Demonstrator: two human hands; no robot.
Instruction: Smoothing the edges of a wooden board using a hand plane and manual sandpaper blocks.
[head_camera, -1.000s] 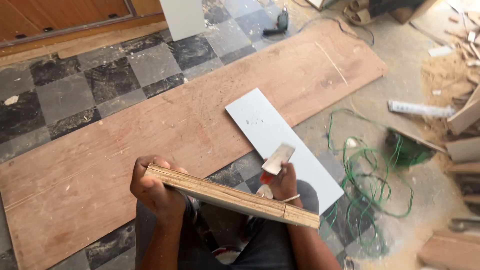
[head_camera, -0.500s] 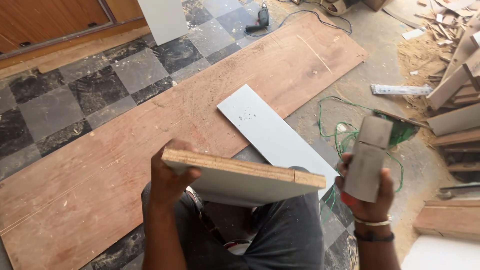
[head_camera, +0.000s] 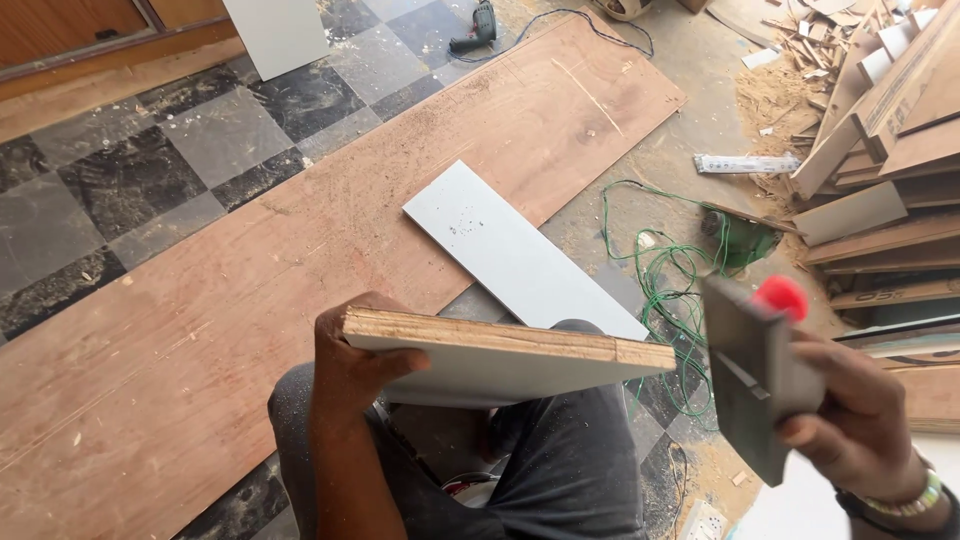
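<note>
My left hand (head_camera: 355, 365) grips the left end of a plywood board (head_camera: 500, 350) with a pale laminated face, held on edge over my lap so its raw layered edge points up. Off to the right of the board, my right hand (head_camera: 865, 415) holds up a flat grey piece (head_camera: 750, 385) and something red (head_camera: 780, 297) at its top. The grey piece is clear of the board and touches nothing else.
A large brown plywood sheet (head_camera: 250, 290) lies on the tiled floor ahead, with a light grey panel (head_camera: 515, 255) resting partly on it. Tangled green cable (head_camera: 670, 280) lies at the right, stacked boards (head_camera: 880, 180) and sawdust beyond. A drill (head_camera: 480, 25) sits far back.
My right hand has swung from behind the board out to the right and lifted the grey piece closer to the camera. The board has tipped slightly, staying in my left hand.
</note>
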